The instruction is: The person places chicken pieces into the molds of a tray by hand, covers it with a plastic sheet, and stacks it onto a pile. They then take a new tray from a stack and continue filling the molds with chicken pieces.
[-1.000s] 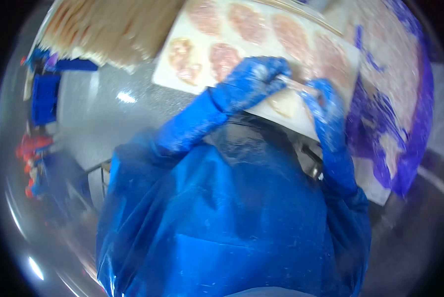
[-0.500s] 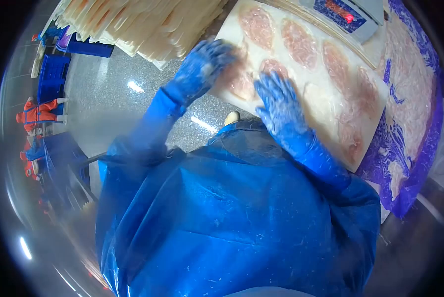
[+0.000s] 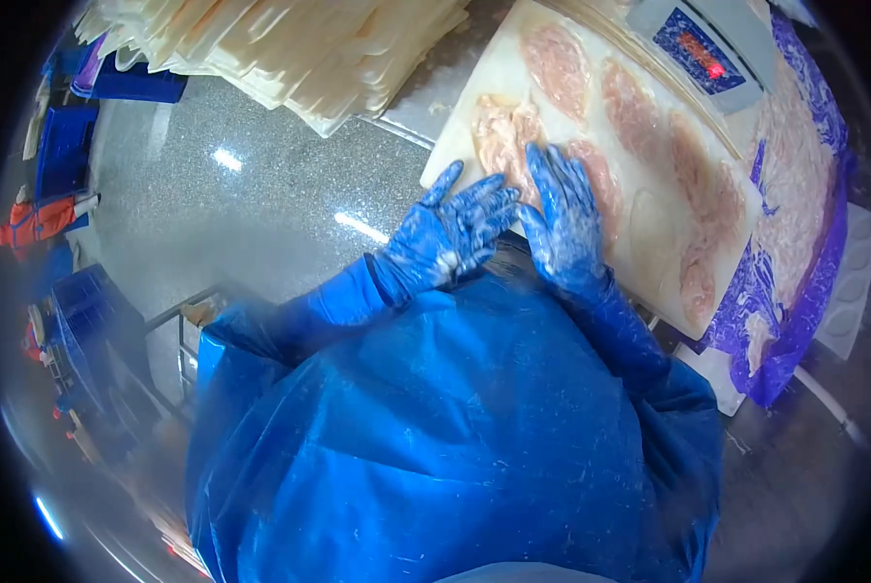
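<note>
One meat portion (image 3: pixel 505 136) is partly hidden by the right hand (image 3: pixel 563 228), fingers extended, contact unclear; left hand (image 3: pixel 445 235) spread, empty.

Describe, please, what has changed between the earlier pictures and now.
The left hand has drawn back from the board's left part towards the person's body, near the right hand. The pale strip both hands pinched at first has been let go; both are open. The pink portions remain on the white board, beside the purple plastic.
</note>
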Demonstrator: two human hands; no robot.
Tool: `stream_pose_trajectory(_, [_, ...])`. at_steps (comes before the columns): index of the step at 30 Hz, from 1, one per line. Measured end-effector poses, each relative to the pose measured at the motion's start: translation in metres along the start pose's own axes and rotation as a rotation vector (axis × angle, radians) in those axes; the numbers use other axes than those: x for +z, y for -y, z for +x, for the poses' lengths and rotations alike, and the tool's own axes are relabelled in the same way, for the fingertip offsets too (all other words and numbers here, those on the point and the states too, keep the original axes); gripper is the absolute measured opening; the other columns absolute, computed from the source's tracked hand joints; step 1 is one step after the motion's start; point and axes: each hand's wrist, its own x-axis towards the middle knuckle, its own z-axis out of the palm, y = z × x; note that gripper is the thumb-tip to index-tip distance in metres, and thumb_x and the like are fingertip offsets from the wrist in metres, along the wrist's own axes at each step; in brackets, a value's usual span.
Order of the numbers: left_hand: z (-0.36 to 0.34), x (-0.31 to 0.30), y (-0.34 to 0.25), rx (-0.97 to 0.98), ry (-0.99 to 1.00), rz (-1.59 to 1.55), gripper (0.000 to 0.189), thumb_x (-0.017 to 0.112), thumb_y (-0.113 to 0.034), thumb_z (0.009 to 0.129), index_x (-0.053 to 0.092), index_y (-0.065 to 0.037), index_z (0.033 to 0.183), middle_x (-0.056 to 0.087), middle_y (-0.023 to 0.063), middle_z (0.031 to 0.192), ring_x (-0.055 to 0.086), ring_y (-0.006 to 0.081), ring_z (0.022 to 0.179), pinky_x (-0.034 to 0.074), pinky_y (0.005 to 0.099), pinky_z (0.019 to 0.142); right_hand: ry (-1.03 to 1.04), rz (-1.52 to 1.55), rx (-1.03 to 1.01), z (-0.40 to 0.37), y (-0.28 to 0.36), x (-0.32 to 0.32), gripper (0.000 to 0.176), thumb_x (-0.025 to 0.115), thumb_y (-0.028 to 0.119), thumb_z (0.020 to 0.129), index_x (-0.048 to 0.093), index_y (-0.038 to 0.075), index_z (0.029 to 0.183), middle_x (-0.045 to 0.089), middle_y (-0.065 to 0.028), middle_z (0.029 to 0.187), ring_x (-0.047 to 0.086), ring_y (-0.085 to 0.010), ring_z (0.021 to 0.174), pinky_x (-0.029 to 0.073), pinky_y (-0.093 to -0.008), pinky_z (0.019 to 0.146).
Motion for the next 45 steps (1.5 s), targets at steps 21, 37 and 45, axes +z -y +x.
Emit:
stream_pose_trajectory(21, [-0.032,-0.011,0.057,-0.308,-0.624,-0.329,0.051,0.053,-0.017,0.1,0.044,-0.008,0.149,0.046,0.0162,0.151,0.041,0.0365,0.141,0.026,0.0493,0.119,0.077,-0.265,-0.022,0.087,-0.007,0.045,0.081,0.062,0.04,0.092,0.028,0.001,0.154,0.03,-0.023,0.158,0.027,-0.04,0.147,0.019,-0.0502,0.121])
stream_pose_trajectory(37, [0.057,0.004,0.047,-0.2,-0.264,0.14,0.078,0.045,-0.055,0.099,0.022,-0.009,0.158,0.02,0.017,0.164,0.015,0.032,0.153,0.01,0.0492,0.124,0.257,-0.214,0.062,-0.009,0.022,0.008,0.075,0.053,0.05,0.095,0.038,0.003,0.151,0.032,-0.0223,0.158,0.028,-0.0378,0.147,0.016,-0.05,0.122])
stream_pose_trajectory(45, [0.051,-0.019,0.058,-0.202,-0.618,-0.673,0.043,0.066,-0.018,0.093,0.058,-0.012,0.135,0.054,0.0101,0.142,0.042,0.0256,0.139,0.032,0.0439,0.119,-0.154,-0.007,0.123,-0.03,0.008,-0.03,0.028,0.066,0.02,0.088,0.068,0.014,0.116,0.067,-0.0051,0.11,0.058,-0.0266,0.107,0.04,-0.0449,0.097])
